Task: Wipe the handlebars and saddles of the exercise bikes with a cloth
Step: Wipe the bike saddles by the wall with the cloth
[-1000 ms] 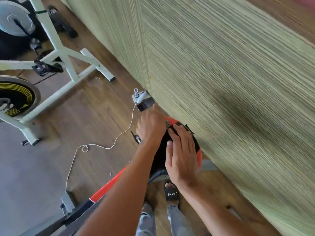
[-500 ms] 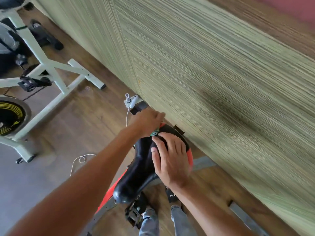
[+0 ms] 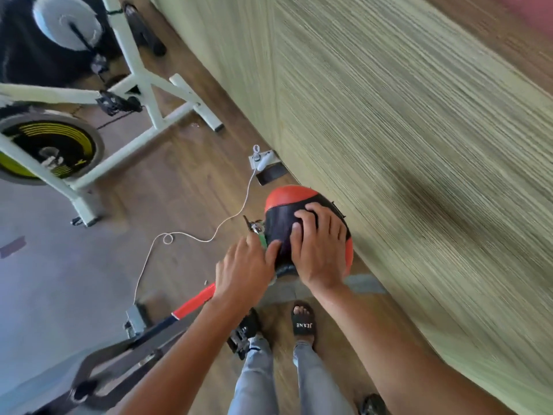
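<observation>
The black and red saddle (image 3: pixel 279 205) of the near exercise bike sits close to the wall. My right hand (image 3: pixel 320 250) lies flat on top of it, fingers spread over the black part. My left hand (image 3: pixel 244 268) is at the saddle's left side, near its narrow end. Its fingers are curled round a green cloth (image 3: pixel 262 240), of which only a small piece shows between hand and saddle. The handlebars of this bike are out of view.
A white exercise bike (image 3: pixel 143 85) with a yellow-striped flywheel (image 3: pixel 48 145) stands at the left. A white charger cable (image 3: pixel 191 236) runs across the wooden floor to a socket (image 3: pixel 261 158) beside a phone (image 3: pixel 270 175). The striped wall (image 3: pixel 389 145) fills the right. The near bike's frame (image 3: pixel 194 301) and pedal (image 3: pixel 242 333) are below.
My left hand has slid with the cloth from the saddle's wide red rear down its left side towards me, uncovering the red part. My right hand has stayed on top.
</observation>
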Tool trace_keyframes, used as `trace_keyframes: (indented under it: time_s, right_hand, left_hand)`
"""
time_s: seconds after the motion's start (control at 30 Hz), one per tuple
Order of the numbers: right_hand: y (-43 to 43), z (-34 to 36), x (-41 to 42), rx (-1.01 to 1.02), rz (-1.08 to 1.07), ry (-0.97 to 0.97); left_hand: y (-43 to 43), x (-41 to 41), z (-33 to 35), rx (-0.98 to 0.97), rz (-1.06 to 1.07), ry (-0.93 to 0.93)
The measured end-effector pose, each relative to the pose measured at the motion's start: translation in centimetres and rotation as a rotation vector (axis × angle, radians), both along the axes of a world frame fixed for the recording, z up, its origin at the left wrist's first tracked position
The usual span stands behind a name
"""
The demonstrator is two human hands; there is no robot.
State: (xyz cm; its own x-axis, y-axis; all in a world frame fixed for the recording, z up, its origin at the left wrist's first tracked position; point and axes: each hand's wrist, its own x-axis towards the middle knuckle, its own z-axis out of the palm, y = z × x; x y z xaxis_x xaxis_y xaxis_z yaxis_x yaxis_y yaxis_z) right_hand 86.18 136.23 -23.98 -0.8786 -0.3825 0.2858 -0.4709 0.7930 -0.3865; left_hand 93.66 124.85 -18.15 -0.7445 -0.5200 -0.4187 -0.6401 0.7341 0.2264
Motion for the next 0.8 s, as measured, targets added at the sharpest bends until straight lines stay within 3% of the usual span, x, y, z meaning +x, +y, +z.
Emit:
trace_keyframes:
  time_s: [0.1, 0.23, 0.37, 0.5, 0.57, 0.67, 0.8]
  right_hand:
    - [0.1, 0.2, 0.0, 0.0, 0.012, -0.031]
    - [-0.3, 1.4, -0.1, -0.098, -0.038, -0.199]
    - [-2.6, 5.0, 0.7, -0.355, -0.026, -0.395]
    - [-7.6, 12.1, 3.6, -0.685, 0.097, -1.05]
    - [-10.2, 15.9, 6.2, -0.809, 0.281, -1.34]
    - [-13.5, 20.4, 11.3, -0.948, 0.576, -1.675]
    - [-18.2, 24.3, 19.5, -0.995, 0.76, -1.798]
  left_hand:
    - [-0.4, 2.3, -0.1, 0.07, 0.114, 0.112]
    - [-2.1, 1.9, -0.4, 0.316, 0.579, 0.281]
    - [-4.5, 2.5, 1.9, 0.748, 1.042, 0.61]
    - [-6.2, 5.5, 7.8, 1.317, 1.204, 0.922]
    - [-6.9, 8.2, 11.4, 1.506, 1.208, 1.088]
    - [-7.9, 13.4, 16.0, 1.58, 1.195, 1.273]
    - [-10.0, 20.8, 21.2, 1.491, 1.233, 1.486]
